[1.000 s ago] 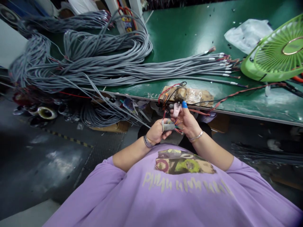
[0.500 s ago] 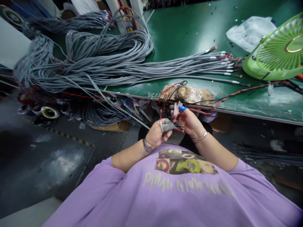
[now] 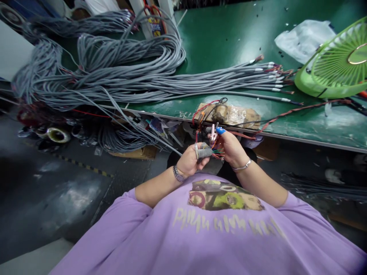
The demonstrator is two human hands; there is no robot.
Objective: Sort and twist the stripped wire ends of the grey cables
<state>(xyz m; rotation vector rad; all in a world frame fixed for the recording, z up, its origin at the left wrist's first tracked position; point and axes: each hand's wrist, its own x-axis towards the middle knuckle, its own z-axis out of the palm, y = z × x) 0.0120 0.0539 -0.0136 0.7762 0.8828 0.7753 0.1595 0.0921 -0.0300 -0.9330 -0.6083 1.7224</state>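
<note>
Between my two hands, a fan of thin green, orange and red wires (image 3: 218, 152) sticks out, with its long axis running roughly left to right, from my left hand (image 3: 188, 159) toward the curled fingers of my right hand (image 3: 233, 149). As I judge it, that line matters most: the left hand is nearer, closed on the root of the wires, while their free tips point at the right hand; I cannot tell whether they touch it. One thick grey tubular piece (image 3: 204, 153) lies along the left fingers, cable jacket or finger covering, I cannot say which. The right hand is half curled, its thumb in one bright blue fingertip cover (image 3: 220, 130), beside one small pale pink piece (image 3: 213, 132); whether it grips that piece I cannot tell. Counting on, I make at least three wires, overlapping; one brown, tape-wrapped block (image 3: 252, 118) just beyond the right hand on the green counter (image 3: 315, 131); one lime-green plastic fan (image 3: 323, 82) and one translucent plastic bag (image 3: 304, 40) farther off to its right; and, beyond the left hand, long grey cables (image 3: 129, 80) too many to count.
</note>
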